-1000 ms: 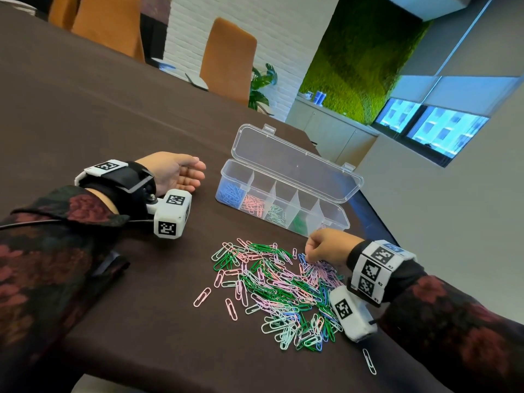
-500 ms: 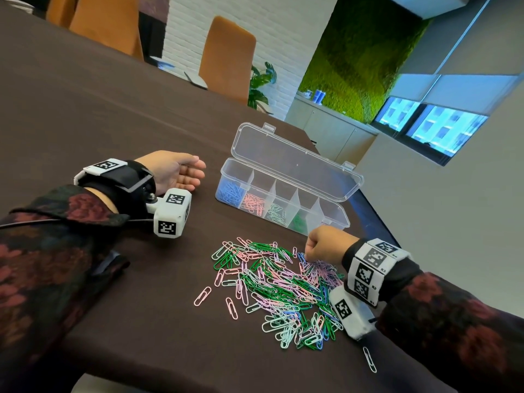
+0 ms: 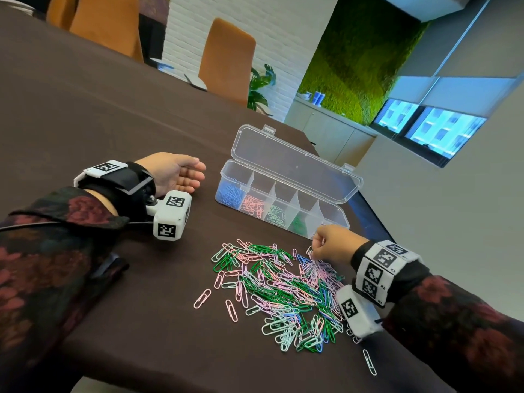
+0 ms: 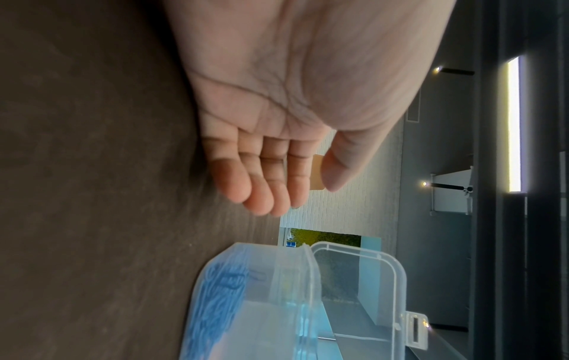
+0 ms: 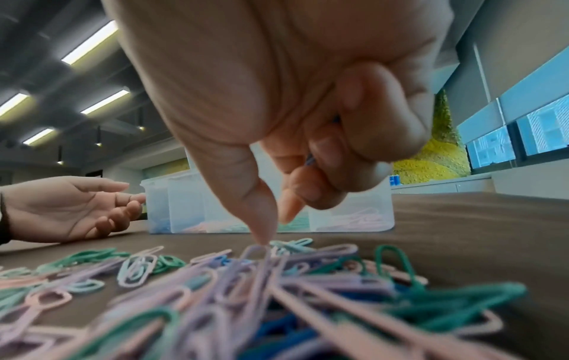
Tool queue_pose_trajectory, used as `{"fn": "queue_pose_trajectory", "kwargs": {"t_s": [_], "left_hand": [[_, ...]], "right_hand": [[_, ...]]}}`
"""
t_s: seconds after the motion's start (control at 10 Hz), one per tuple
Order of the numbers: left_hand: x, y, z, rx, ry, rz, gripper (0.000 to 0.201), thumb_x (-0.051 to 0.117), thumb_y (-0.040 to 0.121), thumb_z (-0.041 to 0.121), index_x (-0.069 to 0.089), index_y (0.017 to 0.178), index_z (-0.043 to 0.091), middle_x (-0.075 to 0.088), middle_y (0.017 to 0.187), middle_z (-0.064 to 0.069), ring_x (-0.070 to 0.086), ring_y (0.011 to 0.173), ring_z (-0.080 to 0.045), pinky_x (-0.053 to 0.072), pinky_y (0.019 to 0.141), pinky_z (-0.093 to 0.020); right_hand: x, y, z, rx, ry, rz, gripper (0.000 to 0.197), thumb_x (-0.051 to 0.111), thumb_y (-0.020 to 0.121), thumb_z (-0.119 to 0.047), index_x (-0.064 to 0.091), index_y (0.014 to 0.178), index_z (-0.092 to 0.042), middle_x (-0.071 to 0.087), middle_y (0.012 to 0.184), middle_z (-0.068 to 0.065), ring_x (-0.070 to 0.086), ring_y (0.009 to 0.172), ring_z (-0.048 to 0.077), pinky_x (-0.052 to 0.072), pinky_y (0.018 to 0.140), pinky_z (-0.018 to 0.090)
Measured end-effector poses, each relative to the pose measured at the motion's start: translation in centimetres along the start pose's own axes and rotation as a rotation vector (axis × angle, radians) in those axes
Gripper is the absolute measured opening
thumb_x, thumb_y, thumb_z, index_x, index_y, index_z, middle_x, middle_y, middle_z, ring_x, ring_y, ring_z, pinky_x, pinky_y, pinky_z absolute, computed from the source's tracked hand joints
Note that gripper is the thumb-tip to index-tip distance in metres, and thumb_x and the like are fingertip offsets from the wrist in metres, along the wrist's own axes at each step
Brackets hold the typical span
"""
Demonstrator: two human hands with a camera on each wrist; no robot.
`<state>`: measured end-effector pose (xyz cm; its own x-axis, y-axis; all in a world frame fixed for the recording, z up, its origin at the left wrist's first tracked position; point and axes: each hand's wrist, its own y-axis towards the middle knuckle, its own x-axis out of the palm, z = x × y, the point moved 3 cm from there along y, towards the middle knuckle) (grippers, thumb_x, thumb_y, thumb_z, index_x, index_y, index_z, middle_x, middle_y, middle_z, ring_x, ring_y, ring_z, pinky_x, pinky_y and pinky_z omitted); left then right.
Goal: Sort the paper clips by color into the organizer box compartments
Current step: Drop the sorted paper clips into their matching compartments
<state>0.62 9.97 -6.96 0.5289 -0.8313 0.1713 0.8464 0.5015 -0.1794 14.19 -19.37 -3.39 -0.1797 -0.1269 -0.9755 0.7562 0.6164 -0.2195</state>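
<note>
Leftmost, the left hand (image 3: pixel 173 174) rests palm-up on the desk (image 3: pixel 85 114), its fingers (image 4: pixel 261 185) straight and relaxed and holding nothing, just beside the blue end of the box (image 3: pixel 334 215). That box stands open with its lid (image 3: pixel 295 165) tipped back, and its compartments run from left to right: blue clips (image 3: pixel 230 192), then pink clips (image 3: pixel 253 205), then pale mint clips (image 3: pixel 276 215), then dark green clips (image 3: pixel 297 223), and a last one at the right end where the right wrist view shows a few lilac clips (image 5: pixel 360 219). Each holds only a shallow layer, so the sorting looks begun but far from done. In front of the box, on the desk, lies the pile (image 3: pixel 280 290), a broad tangle of green, pink, mint, lilac and blue clips, far more than sit in the box, with a few strays at its edges, among them a stray clip (image 3: pixel 370 362) off to the near right. At the pile's far right corner, near the box's last compartment, the right hand (image 3: pixel 334 243) is curled into a loose fist; the thumb and forefinger reach down to a lilac clip (image 5: pixel 257 253) at the top of the heap, and something blue shows between the tucked fingers (image 5: pixel 326 156), probably a clip already held, though too little of it shows to be sure. Most of the work, by this view, is left.
</note>
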Motion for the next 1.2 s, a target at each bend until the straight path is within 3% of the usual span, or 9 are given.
{"fn": "queue_pose_trajectory", "kwargs": {"t_s": [0.2, 0.4, 0.5, 0.6, 0.7, 0.8, 1.0, 1.1, 1.2], "left_hand": [[-0.1, 0.2, 0.0, 0.002, 0.003, 0.006, 0.023, 0.041, 0.099, 0.024, 0.058, 0.090, 0.012, 0.057, 0.079, -0.004, 0.054, 0.061, -0.014, 0.049, 0.045, -0.015], [-0.1, 0.2, 0.0, 0.002, 0.002, 0.001, 0.023, 0.041, 0.099, 0.024, 0.058, 0.090, 0.012, 0.057, 0.079, -0.004, 0.053, 0.065, -0.015, 0.050, 0.045, -0.016], [-0.2, 0.2, -0.1, 0.003, -0.008, -0.001, 0.023, 0.042, 0.099, 0.024, 0.059, 0.090, 0.012, 0.057, 0.078, -0.003, 0.057, 0.058, -0.012, 0.050, 0.046, -0.016], [-0.2, 0.3, -0.1, 0.003, -0.014, -0.001, 0.022, 0.042, 0.099, 0.024, 0.059, 0.090, 0.012, 0.057, 0.078, -0.003, 0.058, 0.054, -0.011, 0.050, 0.046, -0.016], [-0.3, 0.2, -0.1, -0.004, -0.009, -0.001, 0.023, 0.043, 0.099, 0.025, 0.059, 0.091, 0.012, 0.058, 0.078, -0.003, 0.055, 0.059, -0.013, 0.050, 0.046, -0.017], [-0.3, 0.3, 0.0, -0.004, 0.001, -0.002, 0.023, 0.042, 0.099, 0.025, 0.059, 0.091, 0.012, 0.057, 0.079, -0.003, 0.055, 0.060, -0.013, 0.050, 0.046, -0.016], [-0.3, 0.4, -0.1, 0.001, 0.004, -0.002, 0.023, 0.042, 0.099, 0.025, 0.059, 0.090, 0.012, 0.058, 0.079, -0.003, 0.054, 0.065, -0.015, 0.050, 0.046, -0.016], [-0.3, 0.5, -0.1, 0.000, 0.007, -0.002, 0.024, 0.041, 0.099, 0.025, 0.058, 0.090, 0.012, 0.057, 0.079, -0.004, 0.052, 0.067, -0.016, 0.050, 0.045, -0.016], [-0.4, 0.5, -0.2, 0.001, 0.011, -0.001, 0.024, 0.041, 0.099, 0.025, 0.059, 0.091, 0.012, 0.057, 0.079, -0.004, 0.053, 0.066, -0.015, 0.050, 0.046, -0.016]], "right_hand": [[0.6, 0.4, -1.3, -0.030, -0.007, -0.112, 0.024, 0.067, 0.086, -0.033, 0.053, 0.072, -0.018, 0.059, 0.085, 0.000, 0.052, 0.077, 0.015, 0.043, 0.069, 0.025], [0.6, 0.3, -1.9, -0.055, -0.062, -0.165, 0.026, 0.063, 0.089, -0.028, 0.052, 0.067, -0.023, 0.055, 0.077, -0.005, 0.050, 0.077, 0.014, 0.040, 0.072, 0.023], [0.6, 0.2, -1.3, -0.045, 0.008, -0.172, 0.021, 0.063, 0.089, -0.028, 0.056, 0.070, -0.022, 0.052, 0.068, -0.007, 0.046, 0.060, 0.008, 0.038, 0.056, 0.019], [0.5, 0.2, 0.0, -0.005, 0.355, -0.160, 0.018, 0.062, 0.089, -0.025, 0.060, 0.072, -0.018, 0.048, 0.058, -0.005, 0.039, 0.048, 0.010, 0.035, 0.047, 0.020], [0.3, -0.1, 0.8, 0.032, 0.960, -0.131, 0.022, 0.057, 0.091, -0.007, 0.057, 0.069, -0.010, 0.053, 0.060, 0.000, 0.034, 0.043, 0.007, 0.024, 0.035, 0.014], [0.4, -0.6, 1.2, 0.004, 1.217, -0.102, 0.022, 0.051, 0.090, -0.001, 0.053, 0.069, -0.007, 0.057, 0.067, 0.005, 0.034, 0.047, 0.008, 0.021, 0.035, 0.013], [1.4, -0.6, 2.2, 0.060, 1.644, -0.106, 0.015, 0.047, 0.082, 0.003, 0.055, 0.090, -0.006, 0.051, 0.065, 0.007, 0.036, 0.044, 0.009, 0.026, 0.034, 0.015], [1.4, -0.4, 2.4, 0.116, 1.825, -0.159, 0.020, 0.045, 0.080, -0.005, 0.056, 0.097, -0.005, 0.050, 0.068, 0.008, 0.046, 0.048, 0.015, 0.033, 0.034, 0.018], [1.1, -0.1, 2.0, 0.139, 1.687, -0.184, 0.008, 0.048, 0.080, -0.010, 0.055, 0.082, -0.007, 0.047, 0.066, 0.005, 0.042, 0.048, 0.013, 0.029, 0.033, 0.016]]}}
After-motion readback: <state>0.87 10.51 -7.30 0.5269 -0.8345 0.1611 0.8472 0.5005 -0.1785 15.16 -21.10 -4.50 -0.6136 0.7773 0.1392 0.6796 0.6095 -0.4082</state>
